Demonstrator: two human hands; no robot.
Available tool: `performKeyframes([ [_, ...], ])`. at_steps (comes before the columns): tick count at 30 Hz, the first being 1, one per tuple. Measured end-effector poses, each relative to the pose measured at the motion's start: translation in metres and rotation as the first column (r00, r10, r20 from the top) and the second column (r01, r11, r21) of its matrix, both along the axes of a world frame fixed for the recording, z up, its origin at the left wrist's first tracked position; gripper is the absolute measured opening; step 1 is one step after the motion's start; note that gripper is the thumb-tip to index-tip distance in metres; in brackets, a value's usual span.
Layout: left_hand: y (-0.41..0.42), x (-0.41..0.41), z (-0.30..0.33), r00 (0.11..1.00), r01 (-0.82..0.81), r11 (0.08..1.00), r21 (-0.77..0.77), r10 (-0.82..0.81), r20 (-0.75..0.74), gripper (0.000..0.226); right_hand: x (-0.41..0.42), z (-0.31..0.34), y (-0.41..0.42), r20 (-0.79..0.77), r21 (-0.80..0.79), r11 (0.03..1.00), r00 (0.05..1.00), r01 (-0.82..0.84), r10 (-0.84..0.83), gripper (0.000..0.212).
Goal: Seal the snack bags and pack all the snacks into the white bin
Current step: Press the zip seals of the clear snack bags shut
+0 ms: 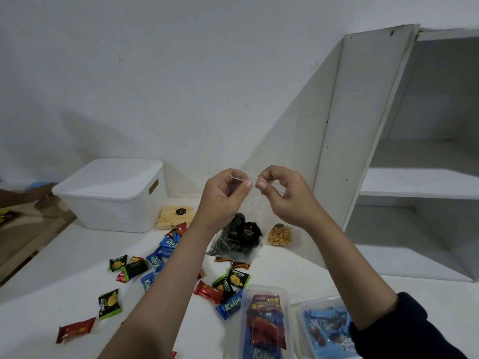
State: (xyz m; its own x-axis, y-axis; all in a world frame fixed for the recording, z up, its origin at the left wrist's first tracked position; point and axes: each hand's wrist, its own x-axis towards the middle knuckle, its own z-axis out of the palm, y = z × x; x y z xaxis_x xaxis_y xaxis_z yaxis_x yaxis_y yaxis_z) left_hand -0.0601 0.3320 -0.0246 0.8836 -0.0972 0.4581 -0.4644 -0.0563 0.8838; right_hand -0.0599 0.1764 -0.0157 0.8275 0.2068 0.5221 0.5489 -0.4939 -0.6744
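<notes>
A clear zip bag of dark swirl cookies (239,238) with a black label hangs above the white table. My left hand (224,194) and my right hand (281,193) both pinch its top strip, thumbs nearly touching. The white bin (114,195) stands at the back left with its lid on. A bag of pale crackers (175,217) lies beside the bin, and a small bag of orange snacks (280,235) lies behind the held bag. Several small wrapped snacks (155,260) in blue, green and red are scattered across the table.
Two clear tubs hold wrapped snacks at the front: one (265,325) with red and blue packs, one (328,330) with blue packs. A white shelf unit (388,151) rises on the right. Another person's hand (39,190) reaches in at the far left.
</notes>
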Motion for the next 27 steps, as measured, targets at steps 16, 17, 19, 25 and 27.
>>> performKeyframes([
  [16,0.011,0.008,-0.009,1.000,0.005,1.000,-0.004,-0.005,-0.012,0.018,0.007,0.002,-0.006,-0.089,-0.009,0.999,0.995,-0.038,0.038,0.005],
  [17,0.013,0.009,-0.009,1.000,0.012,1.000,-0.004,-0.013,-0.017,0.018,0.008,0.001,-0.008,-0.103,-0.004,0.999,0.994,-0.040,0.040,0.006],
  [19,0.016,0.011,-0.010,0.999,0.035,0.999,0.007,-0.035,-0.014,0.018,0.008,0.000,-0.008,-0.134,0.004,0.999,0.990,-0.044,0.044,0.006],
  [25,0.021,0.015,-0.011,0.997,0.076,0.997,0.034,-0.077,0.023,0.018,0.007,-0.003,-0.007,-0.151,-0.001,0.998,0.987,-0.056,0.055,0.014],
  [27,0.023,0.016,-0.012,0.997,0.078,0.997,0.023,-0.078,0.019,0.018,0.007,-0.002,-0.008,-0.146,0.028,0.998,0.987,-0.058,0.061,0.009],
])
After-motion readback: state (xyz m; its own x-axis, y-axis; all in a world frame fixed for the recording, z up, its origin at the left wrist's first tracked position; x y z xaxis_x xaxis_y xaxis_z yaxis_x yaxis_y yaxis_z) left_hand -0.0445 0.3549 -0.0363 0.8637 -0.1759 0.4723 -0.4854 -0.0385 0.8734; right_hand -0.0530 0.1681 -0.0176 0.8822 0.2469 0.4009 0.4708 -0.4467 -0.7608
